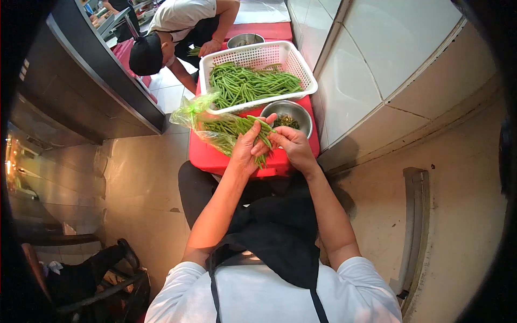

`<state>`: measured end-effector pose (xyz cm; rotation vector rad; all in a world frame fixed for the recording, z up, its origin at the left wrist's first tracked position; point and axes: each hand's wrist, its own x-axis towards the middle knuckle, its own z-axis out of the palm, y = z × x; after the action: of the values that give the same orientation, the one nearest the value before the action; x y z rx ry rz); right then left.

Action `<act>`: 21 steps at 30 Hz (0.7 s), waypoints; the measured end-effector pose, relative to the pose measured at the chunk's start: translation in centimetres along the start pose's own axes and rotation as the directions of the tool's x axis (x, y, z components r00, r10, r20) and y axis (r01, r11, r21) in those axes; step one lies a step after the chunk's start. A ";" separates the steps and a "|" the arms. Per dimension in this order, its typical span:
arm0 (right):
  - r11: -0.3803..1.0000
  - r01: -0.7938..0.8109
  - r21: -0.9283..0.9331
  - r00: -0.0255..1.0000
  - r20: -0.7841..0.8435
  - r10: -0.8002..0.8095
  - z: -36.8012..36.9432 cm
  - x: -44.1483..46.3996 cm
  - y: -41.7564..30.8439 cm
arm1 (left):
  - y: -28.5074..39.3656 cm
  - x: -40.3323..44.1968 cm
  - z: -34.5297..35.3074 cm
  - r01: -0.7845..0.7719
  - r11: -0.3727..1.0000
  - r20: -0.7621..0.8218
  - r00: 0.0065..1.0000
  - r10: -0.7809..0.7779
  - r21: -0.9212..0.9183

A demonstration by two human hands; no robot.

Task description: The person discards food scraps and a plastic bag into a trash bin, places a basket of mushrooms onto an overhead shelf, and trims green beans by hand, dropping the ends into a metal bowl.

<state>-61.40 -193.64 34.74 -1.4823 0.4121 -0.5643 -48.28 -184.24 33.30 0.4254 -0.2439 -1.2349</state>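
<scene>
My left hand (249,144) is closed round a small bunch of green beans (262,128), with bean ends sticking out above and below. The fingers of my right hand (293,142) pinch at the tips of these beans from the right. Left of my hands, a clear plastic bag (207,126) lies on the red surface with more green beans inside. Just behind my right hand stands a metal bowl (303,111) holding small trimmed bean ends (286,121). Beyond it, a white perforated basket (308,81) is heaped with green beans.
The red box-like surface (204,156) is in front of my knees. A co-worker (186,19) in a black cap bends over at its far left, near another metal bowl (245,39). A tiled wall (350,81) rises close on the right. A dark chair (102,274) stands at lower left.
</scene>
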 end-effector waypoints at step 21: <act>0.759 -0.012 -0.651 0.910 -0.322 -0.262 -2.4 0.6 0.3 | 1.1 0.4 -1.2 -0.023 0.996 0.052 0.998 0.028 -0.091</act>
<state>-62.28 -195.95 34.39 -2.0747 0.8982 -0.9015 -46.70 -184.09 32.69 0.3106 -0.2378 -1.2284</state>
